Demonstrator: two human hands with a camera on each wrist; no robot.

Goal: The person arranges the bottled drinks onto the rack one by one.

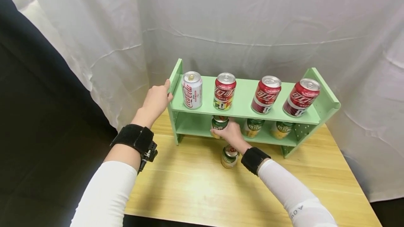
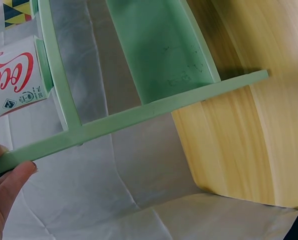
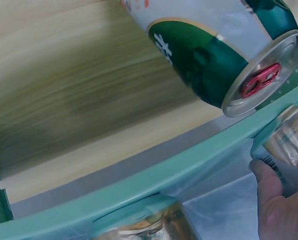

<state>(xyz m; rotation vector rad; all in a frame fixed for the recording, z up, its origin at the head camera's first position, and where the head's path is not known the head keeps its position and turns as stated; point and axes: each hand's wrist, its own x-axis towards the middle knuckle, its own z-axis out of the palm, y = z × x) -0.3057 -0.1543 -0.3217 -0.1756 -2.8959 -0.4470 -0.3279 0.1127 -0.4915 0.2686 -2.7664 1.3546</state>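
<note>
A light green two-level shelf (image 1: 243,98) stands on a wooden table (image 1: 189,185). My left hand (image 1: 165,94) grips the top edge of its left side panel (image 2: 139,118); the thumb (image 2: 9,187) lies against that edge. My right hand (image 1: 225,129) holds a green can (image 1: 218,123) upright at the front of the lower level, and the right wrist view shows the fingers (image 3: 271,200) round that can (image 3: 291,141). A second green can (image 1: 229,156) stands on the table just under my right wrist; it fills the right wrist view (image 3: 209,55).
The top level carries a white Coca-Cola can (image 1: 192,90) and three red cans (image 1: 224,91). Two more green cans (image 1: 252,127) sit further right on the lower level. White cloth hangs behind and beside the shelf. The table ends close to the shelf's left.
</note>
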